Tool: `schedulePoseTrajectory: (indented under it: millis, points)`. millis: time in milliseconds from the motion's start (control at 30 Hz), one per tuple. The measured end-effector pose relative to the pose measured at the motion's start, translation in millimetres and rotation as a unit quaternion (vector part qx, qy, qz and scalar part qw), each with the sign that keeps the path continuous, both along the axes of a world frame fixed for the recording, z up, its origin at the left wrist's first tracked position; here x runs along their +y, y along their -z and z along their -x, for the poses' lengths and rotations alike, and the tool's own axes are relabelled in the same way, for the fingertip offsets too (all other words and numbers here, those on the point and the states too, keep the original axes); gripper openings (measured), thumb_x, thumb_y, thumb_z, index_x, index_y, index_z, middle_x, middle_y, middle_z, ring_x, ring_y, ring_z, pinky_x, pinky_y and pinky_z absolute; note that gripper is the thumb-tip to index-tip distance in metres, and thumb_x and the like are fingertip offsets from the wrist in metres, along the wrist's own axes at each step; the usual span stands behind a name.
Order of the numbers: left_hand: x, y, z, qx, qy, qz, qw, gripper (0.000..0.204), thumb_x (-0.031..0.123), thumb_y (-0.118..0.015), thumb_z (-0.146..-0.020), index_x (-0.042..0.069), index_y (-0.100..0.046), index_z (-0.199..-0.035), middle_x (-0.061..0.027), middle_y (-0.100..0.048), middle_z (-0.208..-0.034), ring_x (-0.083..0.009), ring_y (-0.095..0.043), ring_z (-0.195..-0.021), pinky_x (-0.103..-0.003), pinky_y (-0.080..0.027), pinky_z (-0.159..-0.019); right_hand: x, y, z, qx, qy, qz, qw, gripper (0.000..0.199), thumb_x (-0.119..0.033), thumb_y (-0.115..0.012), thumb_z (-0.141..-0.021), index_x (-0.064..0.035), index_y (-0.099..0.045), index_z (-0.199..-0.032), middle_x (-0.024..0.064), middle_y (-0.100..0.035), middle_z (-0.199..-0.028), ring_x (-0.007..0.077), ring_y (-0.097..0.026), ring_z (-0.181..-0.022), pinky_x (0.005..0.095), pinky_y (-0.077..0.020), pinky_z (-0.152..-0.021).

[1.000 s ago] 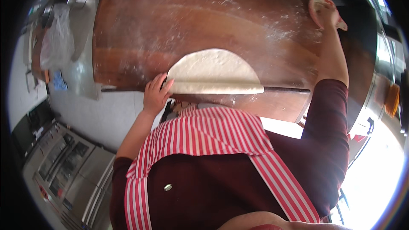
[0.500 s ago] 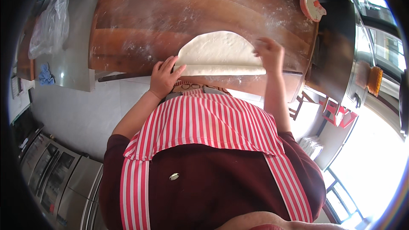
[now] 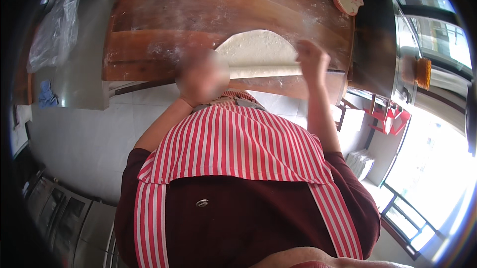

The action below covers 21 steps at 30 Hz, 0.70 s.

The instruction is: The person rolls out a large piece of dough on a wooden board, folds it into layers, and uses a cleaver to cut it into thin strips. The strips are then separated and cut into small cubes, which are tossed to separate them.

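A pale sheet of dough (image 3: 256, 47) lies on the floured wooden board, its far edge rounded. Along its near edge the dough is folded into a narrow roll (image 3: 266, 72). At the left end of this roll is my left hand (image 3: 202, 75), so blurred that its fingers cannot be made out. Beside the dough's right edge, my right hand (image 3: 314, 64) has bent fingers smeared by motion. Its fingertips are at or very near the dough; whether they grip it I cannot tell.
Flour marks the wooden board (image 3: 164, 14). A red-and-white dish (image 3: 348, 0) sits at its far right corner. On the metal counter at left are a clear plastic bag (image 3: 57, 29) and a blue cloth (image 3: 47, 94). An orange brush (image 3: 423, 73) is at far right.
My left hand, spread on the roll's left end before, is now blurred there. My right hand stays by the right edge, fingers more bent. The view has shifted slightly.
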State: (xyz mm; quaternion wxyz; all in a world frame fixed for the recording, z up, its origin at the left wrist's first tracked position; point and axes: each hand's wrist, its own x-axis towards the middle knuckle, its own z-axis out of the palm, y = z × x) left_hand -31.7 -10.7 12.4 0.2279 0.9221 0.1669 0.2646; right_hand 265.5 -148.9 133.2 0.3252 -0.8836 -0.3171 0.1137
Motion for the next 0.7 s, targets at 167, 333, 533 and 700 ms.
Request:
schedulePoseTrajectory:
  millis: [167, 333, 533, 700]
  points:
    - [2, 8, 0, -0.006, -0.007, 0.015, 1.000, 0.049, 0.017, -0.074, -0.079, 0.013, -0.062, -0.126, -0.0106, -0.061, -0.129, -0.0266, -0.058, -0.120, -0.043, -0.043, -0.094, -1, -16, -5, -0.021, 0.023, -0.014, 0.999, 0.018, -0.003, -0.062, -0.084, -0.0027, -0.072, -0.099, 0.0143, -0.071, -0.077, 0.0191, -0.068, -0.063, 0.0334, -0.0532, -0.061]
    - [2, 9, -3, -0.013, 0.001, 0.017, 1.000, 0.049, 0.017, -0.074, -0.080, 0.013, -0.062, -0.127, -0.0107, -0.061, -0.129, -0.0266, -0.058, -0.120, -0.043, -0.043, -0.094, -5, 2, 19, 0.020, -0.079, 0.029, 0.996, 0.020, -0.008, -0.064, -0.086, -0.0073, -0.074, -0.103, 0.0141, -0.072, -0.076, 0.0226, -0.070, -0.065, 0.0342, -0.0561, -0.070]
    - [2, 19, 0, -0.002, -0.011, 0.013, 1.000, 0.050, 0.016, -0.073, -0.080, 0.014, -0.061, -0.128, -0.0103, -0.061, -0.129, -0.0268, -0.057, -0.121, -0.043, -0.043, -0.094, -19, -9, -20, -0.090, -0.027, 0.028, 0.995, 0.014, -0.009, -0.065, -0.086, -0.0066, -0.075, -0.095, 0.0161, -0.071, -0.078, 0.0258, -0.070, -0.068, 0.0355, -0.0550, -0.068]
    - [3, 13, -4, 0.006, 0.000, 0.003, 1.000, 0.051, 0.016, -0.072, -0.080, 0.014, -0.060, -0.129, -0.0101, -0.059, -0.131, -0.0276, -0.056, -0.122, -0.044, -0.042, -0.094, 24, 10, 2, 0.076, -0.063, -0.025, 0.995, 0.018, -0.005, -0.061, -0.087, -0.0016, -0.074, -0.100, 0.0112, -0.072, -0.075, 0.0151, -0.070, -0.065, 0.0311, -0.0543, -0.059]
